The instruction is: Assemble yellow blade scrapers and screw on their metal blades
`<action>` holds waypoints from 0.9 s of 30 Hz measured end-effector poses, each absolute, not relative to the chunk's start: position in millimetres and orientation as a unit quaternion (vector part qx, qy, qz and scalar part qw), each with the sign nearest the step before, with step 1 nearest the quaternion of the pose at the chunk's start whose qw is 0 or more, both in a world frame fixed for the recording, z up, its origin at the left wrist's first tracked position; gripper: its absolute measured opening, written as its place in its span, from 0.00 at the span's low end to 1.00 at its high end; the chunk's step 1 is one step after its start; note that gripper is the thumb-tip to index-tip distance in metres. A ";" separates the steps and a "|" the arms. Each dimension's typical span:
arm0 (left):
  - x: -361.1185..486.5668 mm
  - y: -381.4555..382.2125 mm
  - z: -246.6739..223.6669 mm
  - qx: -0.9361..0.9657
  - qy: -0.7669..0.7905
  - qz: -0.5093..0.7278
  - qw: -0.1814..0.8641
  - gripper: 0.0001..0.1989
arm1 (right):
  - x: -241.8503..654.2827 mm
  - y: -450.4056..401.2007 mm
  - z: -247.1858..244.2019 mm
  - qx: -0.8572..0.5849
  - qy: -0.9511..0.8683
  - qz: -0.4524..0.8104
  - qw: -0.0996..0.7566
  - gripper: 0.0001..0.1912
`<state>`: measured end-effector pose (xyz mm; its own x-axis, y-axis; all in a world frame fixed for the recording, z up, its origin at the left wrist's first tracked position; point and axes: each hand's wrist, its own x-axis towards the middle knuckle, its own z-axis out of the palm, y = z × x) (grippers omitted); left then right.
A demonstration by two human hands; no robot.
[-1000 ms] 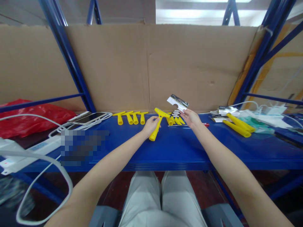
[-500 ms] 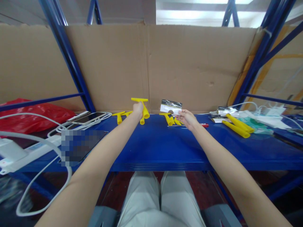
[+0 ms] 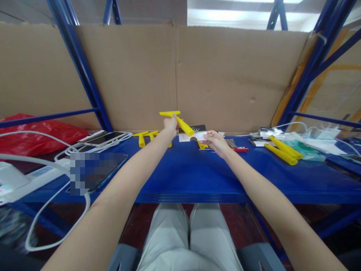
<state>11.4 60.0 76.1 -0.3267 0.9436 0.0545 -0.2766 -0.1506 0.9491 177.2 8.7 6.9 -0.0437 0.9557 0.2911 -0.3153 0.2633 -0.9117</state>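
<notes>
My left hand (image 3: 170, 124) is wrapped round a yellow T-shaped plastic tool (image 3: 186, 127), its crossbar up and its hollow handle slanting down to the right. Between the fingertips of my right hand (image 3: 217, 143) is a black-and-white packaging card (image 3: 199, 135). The handle's end overlaps the card in view; whether they touch I cannot tell. Behind my left forearm, more yellow T-shaped tools (image 3: 141, 140) lie on the blue table (image 3: 186, 173). Yellow pieces (image 3: 202, 145) show partly below the card. A red-handled tool (image 3: 240, 149) lies right of my right hand.
At the right are yellow tubular handles (image 3: 283, 153), silvery packets (image 3: 270, 133) and green plastic wrap (image 3: 310, 152). A phone (image 3: 105, 138), white cables, a dark tablet-like device (image 3: 108, 177) and a red bag (image 3: 42, 135) occupy the left. Cardboard (image 3: 225, 75) walls the back.
My left hand has raised the T-shaped tool slightly and moved it right. My right hand has brought the card left, behind the tool's handle, over the yellow pieces.
</notes>
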 end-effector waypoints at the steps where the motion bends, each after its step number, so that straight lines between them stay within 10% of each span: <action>1: 14.0 59.4 74.1 0.367 0.462 0.666 0.457 0.12 | 176.4 9.2 5.9 -0.312 -0.509 0.516 0.614 0.14; 17: -34.9 82.0 65.5 0.321 0.542 0.682 0.372 0.14 | 173.3 4.3 6.0 -0.289 -0.559 0.534 0.565 0.15; 27: -5.8 73.4 55.1 0.405 0.472 0.607 0.494 0.09 | 174.1 6.3 6.8 -0.289 -0.529 0.524 0.601 0.15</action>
